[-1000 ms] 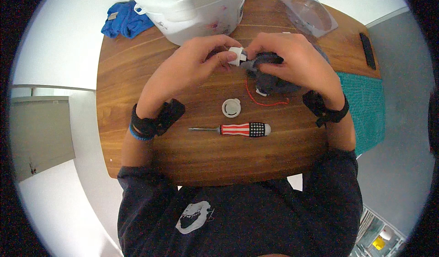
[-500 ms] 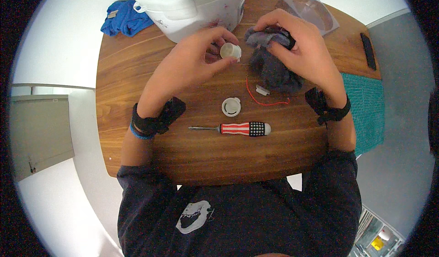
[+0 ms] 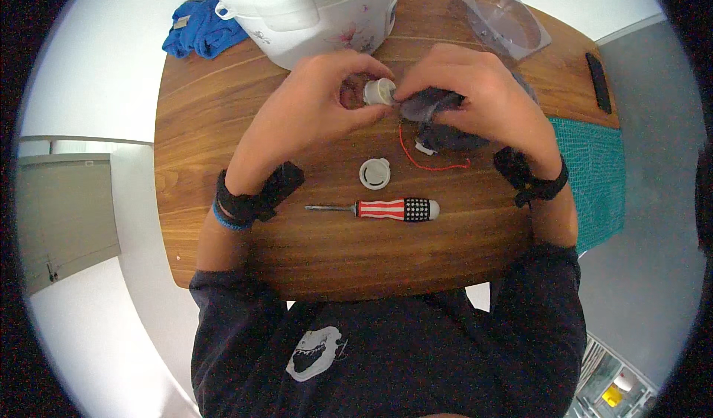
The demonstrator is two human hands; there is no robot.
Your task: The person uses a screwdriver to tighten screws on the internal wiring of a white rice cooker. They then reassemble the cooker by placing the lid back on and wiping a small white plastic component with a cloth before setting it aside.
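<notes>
My left hand (image 3: 321,95) pinches a small white plastic cup (image 3: 379,92) between thumb and fingers, above the table. Right beside it, my right hand (image 3: 475,95) grips a dark grey cloth (image 3: 423,107), its fingertips at the cup's right side. The rest of the cloth hangs down under the right hand to the table. Nearer to me lies a round white cap (image 3: 375,173) with a curved slot. Below that, a screwdriver (image 3: 394,210) with a red, white and black patterned handle points left. A thin red cord (image 3: 427,167) curves beside a small white piece (image 3: 425,147), partly covered by the cloth.
A white rice cooker (image 3: 312,17) with a flower print stands at the back. Left of it is a crumpled blue cloth (image 3: 200,28). A clear plastic lid (image 3: 505,20), a black bar-shaped object (image 3: 598,83) and a green mat (image 3: 587,180) lie along the right side.
The cup has turned and shifted slightly right. My right hand has come down and left with the cloth, so its fingertips now meet the cup. Cap and screwdriver stay put.
</notes>
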